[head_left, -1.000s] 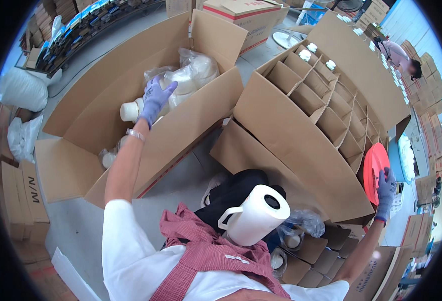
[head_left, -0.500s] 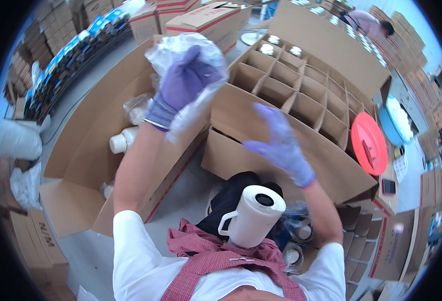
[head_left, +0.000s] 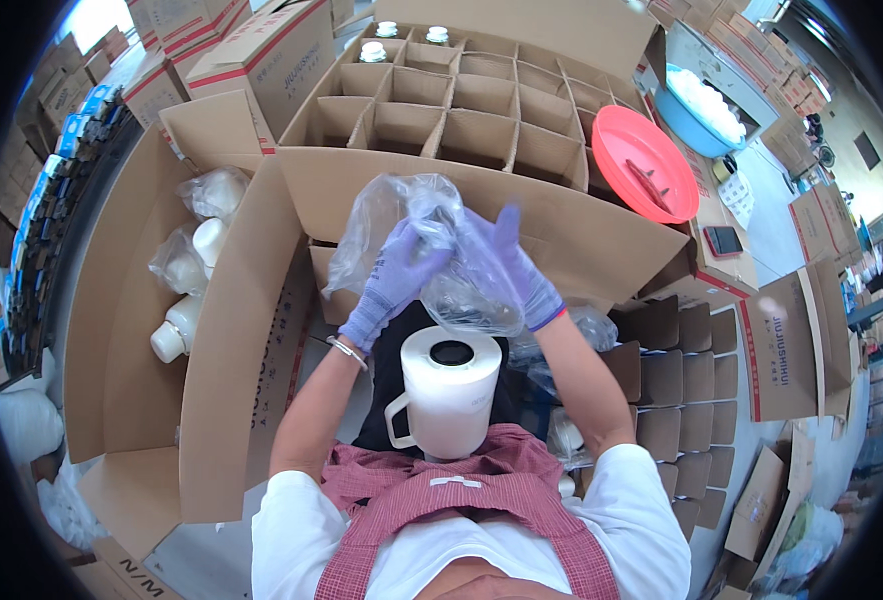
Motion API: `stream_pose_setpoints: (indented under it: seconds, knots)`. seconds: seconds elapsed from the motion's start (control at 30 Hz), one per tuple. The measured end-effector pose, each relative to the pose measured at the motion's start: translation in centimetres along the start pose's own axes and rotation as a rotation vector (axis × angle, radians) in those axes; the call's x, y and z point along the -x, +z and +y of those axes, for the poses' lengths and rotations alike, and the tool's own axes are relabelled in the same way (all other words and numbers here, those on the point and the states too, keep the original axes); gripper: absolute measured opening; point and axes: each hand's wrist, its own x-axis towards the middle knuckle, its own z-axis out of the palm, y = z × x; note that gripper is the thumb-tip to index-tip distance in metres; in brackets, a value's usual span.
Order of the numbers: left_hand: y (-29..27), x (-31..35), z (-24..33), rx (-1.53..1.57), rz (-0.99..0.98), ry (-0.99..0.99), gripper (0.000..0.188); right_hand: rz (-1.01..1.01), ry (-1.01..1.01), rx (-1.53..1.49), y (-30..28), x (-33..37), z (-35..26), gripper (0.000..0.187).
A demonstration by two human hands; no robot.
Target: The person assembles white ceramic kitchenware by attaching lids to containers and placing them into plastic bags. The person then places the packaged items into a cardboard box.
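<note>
So our left hand [head_left: 403,275] has its fingers curled tight on a crumpled clear plastic bag [head_left: 469,300], and our right hand [head_left: 511,265] is up against its other side, thumb raised. It's kinda blurry there, so we can't tell if that one's gripping. Our white jug [head_left: 450,395] sits just below the bag, by the red apron [head_left: 526,450].
</note>
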Motion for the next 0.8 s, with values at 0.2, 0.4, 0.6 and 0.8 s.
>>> stream_pose_setpoints:
  seconds: [0.2, 0.4, 0.6, 0.8]
  knots:
    - [0.0, 2.3, -3.2, 0.806, 0.154, -0.178, 0.023, 0.634, 0.247, 1.829, -6.6, 5.0, 4.1, 0.037]
    - [-1.5, 11.7, -6.8, 0.022, 0.081, -0.068, 0.028, 0.946, -0.129, 1.649, -11.3, 13.0, 11.8, 0.019]
    - [-3.9, 21.0, -2.7, 0.733, -0.092, -0.349, 0.039, 0.270, -0.647, 1.749, 2.5, 21.2, 12.0, 0.025]
    - [-1.2, 20.0, -2.3, 1.137, 0.266, -0.472, 0.048, 0.803, -0.062, 0.756, 2.3, 20.1, 11.3, 0.018]
